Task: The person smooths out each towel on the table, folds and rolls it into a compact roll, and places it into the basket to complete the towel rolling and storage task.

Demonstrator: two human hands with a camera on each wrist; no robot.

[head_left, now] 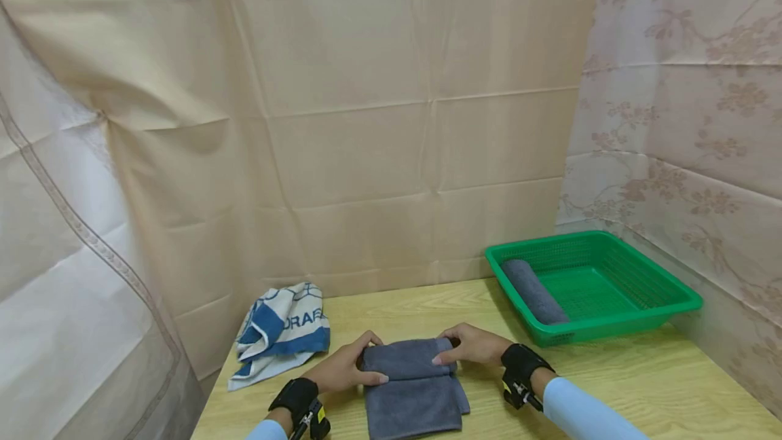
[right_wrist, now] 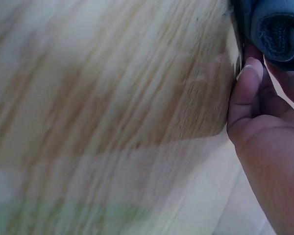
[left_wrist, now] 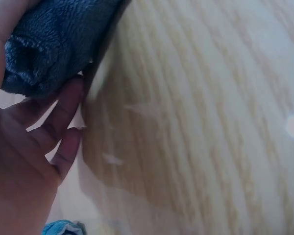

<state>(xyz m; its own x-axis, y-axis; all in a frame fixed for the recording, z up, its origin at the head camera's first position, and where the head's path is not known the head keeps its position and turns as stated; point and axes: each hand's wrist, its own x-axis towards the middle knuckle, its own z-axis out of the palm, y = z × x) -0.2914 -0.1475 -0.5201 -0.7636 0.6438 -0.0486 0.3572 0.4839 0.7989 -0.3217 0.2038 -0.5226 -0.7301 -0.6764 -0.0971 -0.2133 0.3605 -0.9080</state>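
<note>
A grey towel (head_left: pixel 413 407) lies at the front of the table, its far part rolled up and its near part flat. My left hand (head_left: pixel 342 367) grips the left end of the roll, thumb on the near side. At the other end, my right hand (head_left: pixel 475 346) holds the roll between thumb and fingers. In the left wrist view the rolled end of the towel (left_wrist: pixel 49 46) sits between the left thumb and fingers (left_wrist: pixel 63 110). The right wrist view shows the spiral end of the towel (right_wrist: pixel 281 36) against the right hand (right_wrist: pixel 264 107).
A green plastic basket (head_left: pixel 635 318) stands at the back right, with a rolled grey towel (head_left: pixel 534 292) along its left side. Back left lies a crumpled blue and white towel (head_left: pixel 284 331). Cloth curtains (head_left: pixel 366 155) hang behind the wooden table (head_left: pixel 611 386).
</note>
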